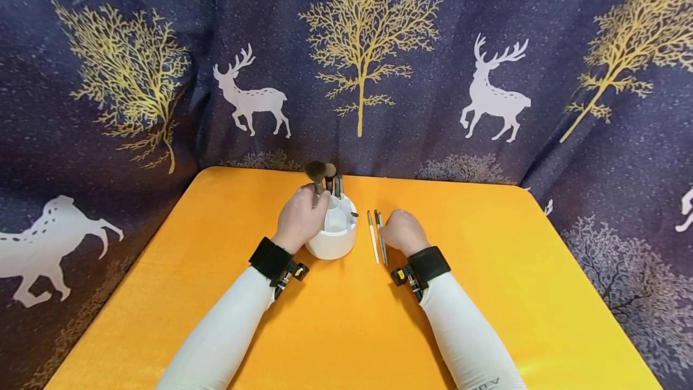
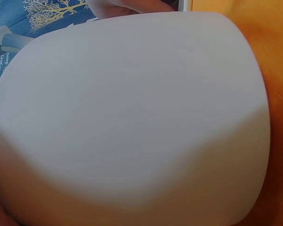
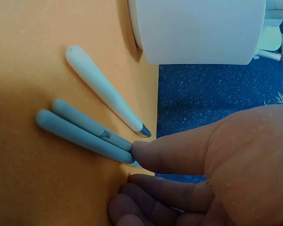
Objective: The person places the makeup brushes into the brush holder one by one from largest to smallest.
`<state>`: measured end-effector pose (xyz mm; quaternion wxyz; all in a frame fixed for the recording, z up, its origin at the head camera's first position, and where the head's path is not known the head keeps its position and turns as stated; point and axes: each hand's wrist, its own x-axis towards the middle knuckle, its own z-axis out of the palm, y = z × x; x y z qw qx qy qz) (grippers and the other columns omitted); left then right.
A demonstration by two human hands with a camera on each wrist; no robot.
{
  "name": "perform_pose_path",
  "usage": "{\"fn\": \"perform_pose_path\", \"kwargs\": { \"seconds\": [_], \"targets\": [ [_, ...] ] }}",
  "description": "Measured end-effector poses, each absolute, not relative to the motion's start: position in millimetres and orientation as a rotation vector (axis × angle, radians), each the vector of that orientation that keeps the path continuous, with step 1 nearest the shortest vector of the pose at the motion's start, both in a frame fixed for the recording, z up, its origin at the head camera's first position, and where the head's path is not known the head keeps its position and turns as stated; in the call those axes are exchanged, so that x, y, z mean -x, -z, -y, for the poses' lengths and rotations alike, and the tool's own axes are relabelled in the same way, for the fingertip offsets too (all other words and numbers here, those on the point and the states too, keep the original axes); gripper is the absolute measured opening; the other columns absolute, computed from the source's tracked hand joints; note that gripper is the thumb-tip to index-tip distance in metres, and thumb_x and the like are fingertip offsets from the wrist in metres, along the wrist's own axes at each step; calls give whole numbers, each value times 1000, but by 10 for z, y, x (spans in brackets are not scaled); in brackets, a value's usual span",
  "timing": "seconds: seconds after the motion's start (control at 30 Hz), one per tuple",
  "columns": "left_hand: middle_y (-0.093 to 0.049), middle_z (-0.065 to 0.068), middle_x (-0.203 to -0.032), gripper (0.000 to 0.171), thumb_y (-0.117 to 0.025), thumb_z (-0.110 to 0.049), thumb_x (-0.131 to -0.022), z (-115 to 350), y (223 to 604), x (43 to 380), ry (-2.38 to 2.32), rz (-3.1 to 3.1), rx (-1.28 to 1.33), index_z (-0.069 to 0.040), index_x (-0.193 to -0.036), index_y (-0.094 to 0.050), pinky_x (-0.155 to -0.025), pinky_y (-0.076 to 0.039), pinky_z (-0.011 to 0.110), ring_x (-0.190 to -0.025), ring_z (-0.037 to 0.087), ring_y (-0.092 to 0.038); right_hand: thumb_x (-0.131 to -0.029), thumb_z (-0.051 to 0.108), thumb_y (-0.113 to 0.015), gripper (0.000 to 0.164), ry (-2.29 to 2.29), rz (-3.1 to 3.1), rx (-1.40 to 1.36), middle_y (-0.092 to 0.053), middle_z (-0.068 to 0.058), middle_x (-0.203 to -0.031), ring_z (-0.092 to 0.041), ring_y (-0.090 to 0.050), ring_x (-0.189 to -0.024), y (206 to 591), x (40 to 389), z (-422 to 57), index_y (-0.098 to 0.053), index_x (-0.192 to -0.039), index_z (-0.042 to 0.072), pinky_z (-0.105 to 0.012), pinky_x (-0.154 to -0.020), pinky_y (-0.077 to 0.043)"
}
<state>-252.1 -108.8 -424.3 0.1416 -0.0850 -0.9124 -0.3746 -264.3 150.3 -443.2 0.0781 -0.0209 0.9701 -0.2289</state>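
Observation:
A round white brush holder [image 1: 331,245] stands on the table with several makeup brushes [image 1: 327,173] upright in its rear part. My left hand [image 1: 302,216] grips the holder's left side at the rim; its fingers are mostly hidden. The holder's white wall [image 2: 132,103] fills the left wrist view. Right of the holder lie a white-handled brush [image 3: 101,87] and two grey-handled brushes [image 3: 84,134], side by side. My right hand [image 1: 403,230] is low over the table, thumb tip touching the far end of the grey handles, fingers loosely bent on their other side.
An orange cloth [image 1: 335,330] covers the table. Behind it hangs a dark blue curtain [image 1: 400,143] printed with deer and trees. A short dark brush tip [image 1: 354,214] shows at the holder's right rim.

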Motion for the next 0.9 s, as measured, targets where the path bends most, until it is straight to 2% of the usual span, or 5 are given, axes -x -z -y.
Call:
{"fn": "perform_pose_path", "kwargs": {
  "seconds": [0.17,0.6,0.9],
  "targets": [
    [-66,15,-108,45,-48,-45,-116,1081,4245,2521,1082,2635,247,-5,-122,-68,-77,-45,46,-90,33,-60,-100,11,-69,49,685,-2917,61,-34,4,-55,-17,-36,-48,4455,2640,-1490,-48,-57,18,-32,-52,-31],
    [-68,17,-117,46,-48,-45,-116,1085,4214,2487,1097,2646,238,-4,-126,-67,-82,-49,50,-96,35,-63,-100,11,-70,46,681,-2947,28,-38,1,-59,-20,-41,-54,4461,2623,-1403,-52,-58,16,-34,-56,-34],
    [-67,16,-110,45,-47,-45,-116,1086,4233,2503,1093,2633,245,-5,-122,-67,-78,-46,47,-91,34,-61,-97,11,-70,38,702,-2967,5,-46,-2,-61,-22,-47,-55,4475,2605,-1374,-57,-61,13,-34,-55,-37]
  ]
}}
